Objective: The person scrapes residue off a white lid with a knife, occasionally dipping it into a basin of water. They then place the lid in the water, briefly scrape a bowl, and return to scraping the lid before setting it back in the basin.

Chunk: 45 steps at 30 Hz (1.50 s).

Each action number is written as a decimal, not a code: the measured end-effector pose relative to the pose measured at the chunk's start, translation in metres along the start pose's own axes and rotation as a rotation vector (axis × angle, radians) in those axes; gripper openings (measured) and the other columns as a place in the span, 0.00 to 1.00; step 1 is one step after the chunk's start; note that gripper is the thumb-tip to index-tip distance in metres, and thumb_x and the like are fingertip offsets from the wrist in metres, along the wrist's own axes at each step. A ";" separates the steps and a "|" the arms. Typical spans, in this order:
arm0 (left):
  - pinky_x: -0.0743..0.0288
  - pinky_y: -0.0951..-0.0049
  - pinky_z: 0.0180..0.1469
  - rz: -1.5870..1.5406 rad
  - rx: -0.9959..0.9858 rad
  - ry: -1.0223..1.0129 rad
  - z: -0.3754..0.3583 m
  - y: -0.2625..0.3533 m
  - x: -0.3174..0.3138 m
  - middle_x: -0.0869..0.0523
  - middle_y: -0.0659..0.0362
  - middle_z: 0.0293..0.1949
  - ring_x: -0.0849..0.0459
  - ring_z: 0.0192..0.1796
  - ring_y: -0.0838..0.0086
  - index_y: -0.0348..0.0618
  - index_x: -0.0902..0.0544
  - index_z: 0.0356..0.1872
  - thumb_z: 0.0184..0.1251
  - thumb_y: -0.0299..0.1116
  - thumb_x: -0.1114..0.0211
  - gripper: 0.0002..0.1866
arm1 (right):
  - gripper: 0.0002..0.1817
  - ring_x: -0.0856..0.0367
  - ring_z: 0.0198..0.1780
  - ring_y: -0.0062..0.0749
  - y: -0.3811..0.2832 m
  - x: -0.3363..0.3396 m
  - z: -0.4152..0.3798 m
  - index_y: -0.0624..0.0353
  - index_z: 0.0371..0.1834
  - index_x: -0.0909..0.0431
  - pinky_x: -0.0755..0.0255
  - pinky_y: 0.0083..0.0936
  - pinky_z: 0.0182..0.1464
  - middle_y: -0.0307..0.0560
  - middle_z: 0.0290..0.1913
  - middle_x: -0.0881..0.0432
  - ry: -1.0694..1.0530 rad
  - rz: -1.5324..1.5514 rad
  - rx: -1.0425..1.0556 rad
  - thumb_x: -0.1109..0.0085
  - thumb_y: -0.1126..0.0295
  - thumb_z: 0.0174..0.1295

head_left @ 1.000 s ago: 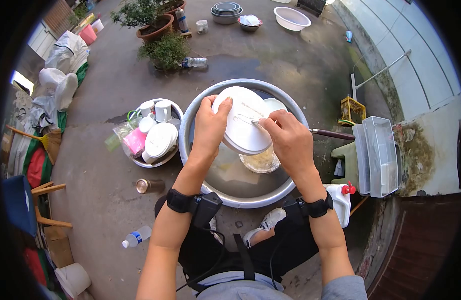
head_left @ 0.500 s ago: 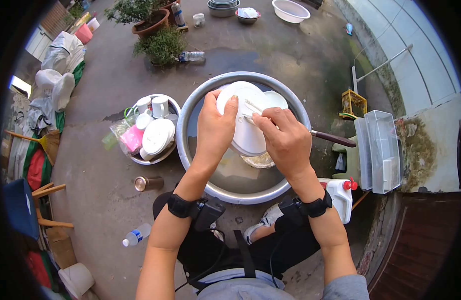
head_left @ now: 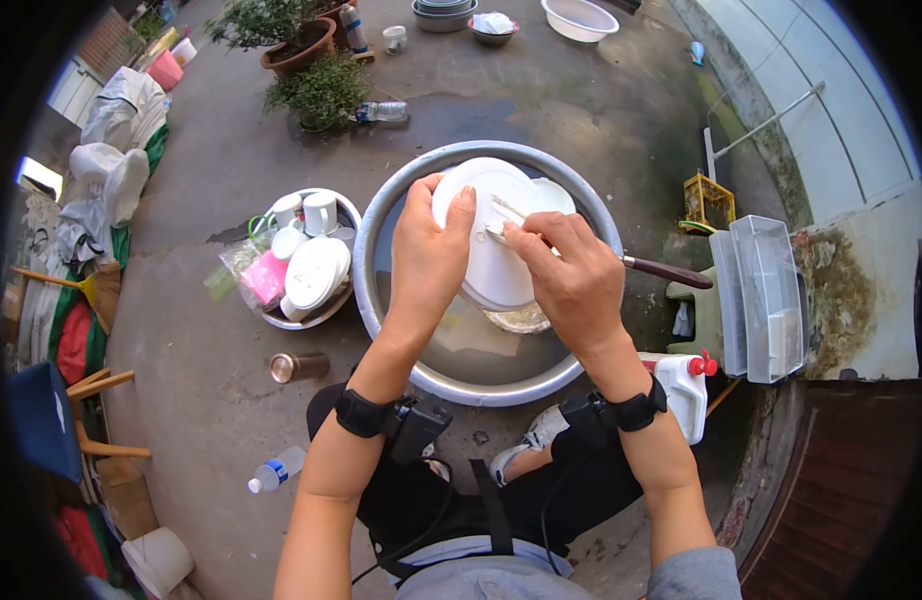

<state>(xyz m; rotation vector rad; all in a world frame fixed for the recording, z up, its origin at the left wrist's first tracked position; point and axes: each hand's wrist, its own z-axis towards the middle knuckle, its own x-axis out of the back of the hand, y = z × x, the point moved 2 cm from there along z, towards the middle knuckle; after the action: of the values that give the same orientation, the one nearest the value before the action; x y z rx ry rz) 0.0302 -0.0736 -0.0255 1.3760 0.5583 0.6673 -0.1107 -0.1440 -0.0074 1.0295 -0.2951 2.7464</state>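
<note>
My left hand (head_left: 428, 240) grips a white round lid (head_left: 496, 275) by its left edge, thumb on the top face, tilted over a large metal basin (head_left: 461, 388). My right hand (head_left: 571, 275) is closed in a pinch on a small slim tool (head_left: 495, 231) whose tip touches the lid. Its kind is mostly hidden by the fingers. A pale streak (head_left: 505, 208) shows on the lid just above the tip. Behind the lid, a white dish (head_left: 554, 196) and a pale yellowish rounded thing (head_left: 521, 319) sit in the basin's cloudy water.
A dark brown handle (head_left: 671, 272) juts over the basin's right rim. To the left stands a bowl (head_left: 353, 215) of white mugs, lids and a pink packet. A brown flask (head_left: 299, 367), a plastic bottle (head_left: 276, 469), a white jug (head_left: 679, 395) and clear bins (head_left: 766, 300) surround me.
The tool tip and right fingers have shifted very slightly on the lid. Both hands keep their hold, and the whole view has moved a little.
</note>
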 end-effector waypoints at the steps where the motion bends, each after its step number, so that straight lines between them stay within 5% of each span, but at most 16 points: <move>1: 0.24 0.69 0.47 -0.015 0.008 -0.001 0.001 0.000 0.001 0.15 0.49 0.42 0.16 0.44 0.68 0.32 0.24 0.48 0.71 0.37 0.41 0.16 | 0.11 0.21 0.33 0.25 0.001 0.001 0.000 0.52 0.37 0.18 0.26 0.24 0.27 0.34 0.34 0.22 -0.007 -0.015 -0.001 0.38 0.75 0.50; 11: 0.25 0.73 0.47 0.087 -0.037 -0.067 -0.004 0.006 -0.007 0.16 0.51 0.42 0.18 0.44 0.73 0.33 0.24 0.49 0.71 0.38 0.40 0.17 | 0.13 0.19 0.33 0.27 0.002 0.003 0.005 0.51 0.41 0.19 0.25 0.25 0.28 0.35 0.33 0.21 0.080 0.028 -0.043 0.38 0.75 0.51; 17: 0.25 0.78 0.48 -0.256 0.132 -0.064 0.005 0.009 0.003 0.17 0.56 0.44 0.19 0.45 0.78 0.35 0.25 0.52 0.72 0.39 0.39 0.17 | 0.16 0.19 0.29 0.32 0.020 0.011 0.001 0.47 0.48 0.24 0.26 0.27 0.28 0.39 0.34 0.21 0.015 -0.011 -0.243 0.38 0.74 0.56; 22: 0.24 0.79 0.49 -0.334 0.230 -0.087 0.005 0.007 0.003 0.18 0.55 0.47 0.19 0.46 0.80 0.34 0.28 0.54 0.71 0.35 0.38 0.18 | 0.15 0.21 0.32 0.30 0.027 0.007 0.002 0.48 0.45 0.22 0.26 0.26 0.30 0.39 0.36 0.23 0.026 -0.082 -0.153 0.38 0.76 0.54; 36: 0.28 0.75 0.57 -0.340 0.189 -0.123 0.004 0.012 0.004 0.18 0.56 0.51 0.21 0.53 0.76 0.35 0.29 0.58 0.71 0.32 0.40 0.19 | 0.09 0.18 0.40 0.38 0.030 0.011 -0.002 0.53 0.41 0.19 0.25 0.31 0.36 0.41 0.37 0.20 -0.035 0.305 -0.452 0.35 0.73 0.57; 45: 0.26 0.76 0.53 -0.425 0.327 -0.127 0.004 0.008 0.005 0.18 0.58 0.50 0.20 0.51 0.79 0.40 0.28 0.58 0.72 0.34 0.40 0.18 | 0.07 0.20 0.35 0.38 0.039 0.008 -0.005 0.54 0.38 0.19 0.27 0.34 0.36 0.42 0.36 0.22 0.009 0.194 -0.420 0.35 0.74 0.56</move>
<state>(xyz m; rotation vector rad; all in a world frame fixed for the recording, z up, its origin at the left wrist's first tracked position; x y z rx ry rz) 0.0356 -0.0721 -0.0174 1.5252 0.8532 0.1458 -0.1292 -0.1790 -0.0099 0.9117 -0.9676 2.6736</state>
